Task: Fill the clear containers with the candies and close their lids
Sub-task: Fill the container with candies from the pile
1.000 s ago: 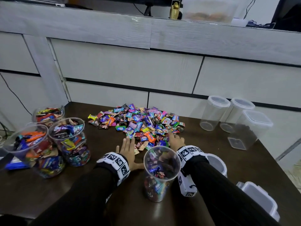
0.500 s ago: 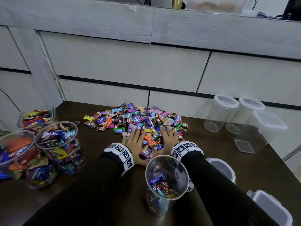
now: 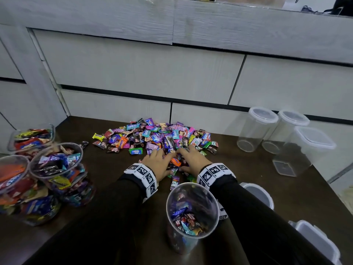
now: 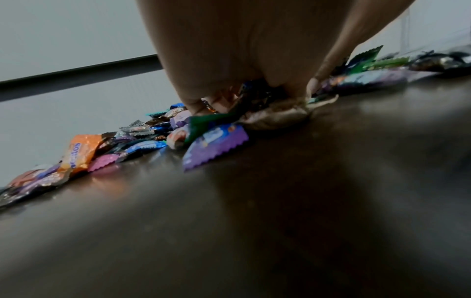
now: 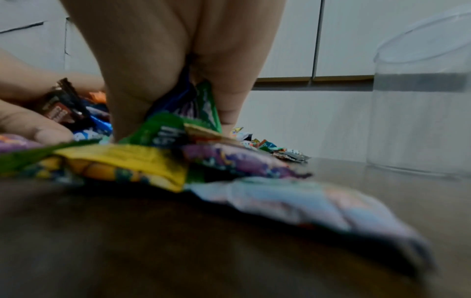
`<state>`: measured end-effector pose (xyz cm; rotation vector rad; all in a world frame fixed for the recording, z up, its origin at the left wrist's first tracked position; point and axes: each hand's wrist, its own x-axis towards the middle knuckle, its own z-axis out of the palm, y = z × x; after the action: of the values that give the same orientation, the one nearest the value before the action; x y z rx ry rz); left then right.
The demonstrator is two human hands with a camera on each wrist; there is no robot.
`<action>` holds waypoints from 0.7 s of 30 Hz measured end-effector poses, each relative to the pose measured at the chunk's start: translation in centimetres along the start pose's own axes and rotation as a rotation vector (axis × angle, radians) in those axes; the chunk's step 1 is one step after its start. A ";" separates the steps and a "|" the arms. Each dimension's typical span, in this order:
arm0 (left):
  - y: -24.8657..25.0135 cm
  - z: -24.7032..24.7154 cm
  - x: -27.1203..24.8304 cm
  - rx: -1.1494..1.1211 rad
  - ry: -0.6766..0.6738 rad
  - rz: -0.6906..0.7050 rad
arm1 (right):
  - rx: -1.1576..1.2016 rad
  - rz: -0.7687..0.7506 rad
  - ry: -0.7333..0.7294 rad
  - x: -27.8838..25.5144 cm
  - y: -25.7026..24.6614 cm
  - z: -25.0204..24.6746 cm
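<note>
On a dark wooden table point(image 3: 118, 190), a pile of wrapped candies point(image 3: 152, 136) lies beyond an open, partly filled clear container point(image 3: 192, 217). The left hand point(image 3: 157, 163) and right hand point(image 3: 193, 161) cup candies between curled fingers at the pile's near edge.

Ahead of the hands: the candy pile point(image 3: 152, 137) fills the tabletop up to the cabinet fronts point(image 3: 141, 73).
Behind the hands: an open, part-filled container point(image 3: 192, 217) stands between the forearms (close to the right one).
Left: three filled tubs point(image 3: 55, 169); bare table point(image 3: 110, 165) between them and the left hand point(image 3: 157, 162).
Right: a loose lid point(image 3: 257, 194) near the right hand point(image 3: 193, 159); three lidded empty containers point(image 3: 256, 129) farther off.
</note>
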<state>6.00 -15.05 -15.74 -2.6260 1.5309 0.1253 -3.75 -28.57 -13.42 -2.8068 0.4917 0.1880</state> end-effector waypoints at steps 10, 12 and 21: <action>-0.2 -2.0 -1.2 -0.236 -0.149 -0.047 | 0.095 0.075 0.135 -1.8 1.6 -1.0; -0.5 -2.4 -1.5 -0.325 -0.095 -0.060 | 0.113 0.080 0.161 -2.3 1.8 -1.5; -0.9 -6.0 -4.4 -0.550 0.113 -0.120 | 0.262 0.038 0.336 -6.3 2.6 -4.2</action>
<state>4.75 -11.58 -9.20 -3.1857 1.5430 0.4556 -10.23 -30.23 -8.97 -2.5776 0.5950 -0.3235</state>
